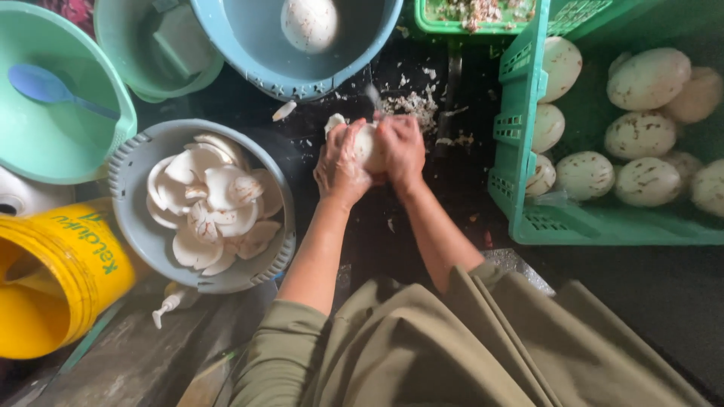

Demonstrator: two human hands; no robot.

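Both my hands are wrapped around one peeled white coconut (367, 145) held over the dark wet floor. My left hand (339, 167) grips its left side, and my right hand (400, 151) covers its right side and top. A thin blade-like blur (373, 95) shows just above my right hand; I cannot tell what it is. Left of my hands stands a grey basket (134, 154) filled with curved white coconut pieces (211, 203).
A green crate (520, 128) at right holds several peeled coconuts (641, 136). A blue basin (264, 45) at top holds one coconut (309, 22). A teal basin with a blue spoon (45, 84) and a yellow bucket (60, 279) stand at left. White shavings (415, 102) litter the floor.
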